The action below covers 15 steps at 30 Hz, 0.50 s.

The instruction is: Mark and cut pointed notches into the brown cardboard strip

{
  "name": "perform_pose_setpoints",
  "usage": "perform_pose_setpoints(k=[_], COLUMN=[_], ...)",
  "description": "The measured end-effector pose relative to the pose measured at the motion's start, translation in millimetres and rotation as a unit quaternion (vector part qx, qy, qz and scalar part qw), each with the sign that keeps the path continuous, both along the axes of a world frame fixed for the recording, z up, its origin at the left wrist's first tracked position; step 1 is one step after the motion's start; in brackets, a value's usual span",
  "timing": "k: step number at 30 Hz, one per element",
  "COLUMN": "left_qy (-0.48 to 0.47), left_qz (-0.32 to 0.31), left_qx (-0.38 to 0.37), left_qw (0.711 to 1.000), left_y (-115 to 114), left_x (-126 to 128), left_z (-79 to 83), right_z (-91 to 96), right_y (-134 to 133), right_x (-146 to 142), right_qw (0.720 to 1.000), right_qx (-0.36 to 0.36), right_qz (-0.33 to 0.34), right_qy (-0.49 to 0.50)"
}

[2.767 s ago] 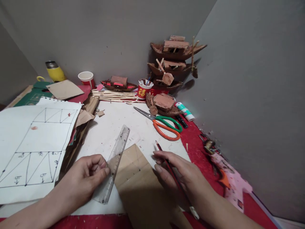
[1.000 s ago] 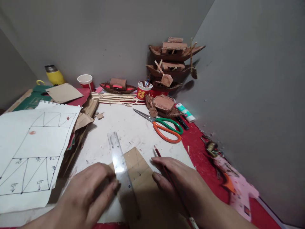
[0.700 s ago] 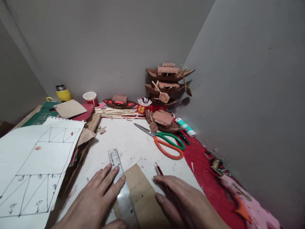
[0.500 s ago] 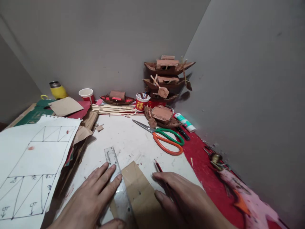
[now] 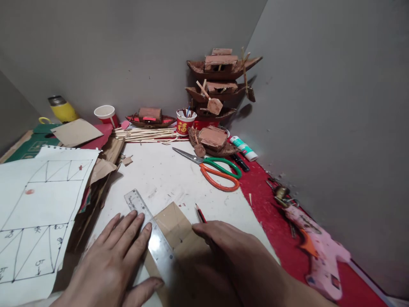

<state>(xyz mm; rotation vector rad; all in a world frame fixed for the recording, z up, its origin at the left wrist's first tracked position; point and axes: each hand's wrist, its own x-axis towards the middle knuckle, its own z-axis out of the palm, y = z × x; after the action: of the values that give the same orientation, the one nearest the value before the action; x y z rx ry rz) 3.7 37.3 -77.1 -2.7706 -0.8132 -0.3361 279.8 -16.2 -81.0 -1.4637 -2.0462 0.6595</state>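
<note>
My left hand (image 5: pixel 111 260) lies flat with fingers spread, pressing a clear plastic ruler (image 5: pixel 150 234) onto a brown cardboard piece (image 5: pixel 177 232) on the white work sheet (image 5: pixel 166 175). My right hand (image 5: pixel 233 260) rests on the cardboard's right side, fingers closed around a red-and-black pencil (image 5: pixel 200 212) whose tip points away from me. The ruler runs diagonally along the cardboard's left edge.
A paper with a drawn pattern (image 5: pixel 35 204) lies at left. Orange and green scissors (image 5: pixel 217 170), a glue tube (image 5: pixel 243 148), a red cup (image 5: pixel 182 121), wooden sticks (image 5: pixel 143 133) and model boats (image 5: pixel 220 81) sit further back. A pink glue gun (image 5: pixel 316 251) lies at right by the wall.
My left hand went from pinching the ruler to pressing it flat on the cardboard, turning it to run along the left edge. The right hand slid slightly left with the pencil.
</note>
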Motion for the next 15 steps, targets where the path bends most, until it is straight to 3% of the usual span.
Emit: perform_pose_setpoints(k=[4, 9, 15], left_qy=[-0.012, -0.013, -0.017], left_qz=[-0.002, -0.01, -0.02], left_qx=[-0.002, -0.02, -0.041], left_qw=[1.0, 1.0, 0.999], left_y=[-2.1, -4.2, -3.9], left_x=[0.7, 3.7, -1.3], left_z=[-1.0, 2.5, -5.3], right_z=[1.8, -0.6, -7.0], right_y=[-1.8, -3.6, -6.1], right_x=[-3.6, -4.3, -2.6], right_qw=[1.0, 1.0, 1.0], right_qx=[-0.024, 0.002, 0.024], right_qz=[-0.003, -0.002, 0.013], right_qy=[0.005, 0.012, 0.008])
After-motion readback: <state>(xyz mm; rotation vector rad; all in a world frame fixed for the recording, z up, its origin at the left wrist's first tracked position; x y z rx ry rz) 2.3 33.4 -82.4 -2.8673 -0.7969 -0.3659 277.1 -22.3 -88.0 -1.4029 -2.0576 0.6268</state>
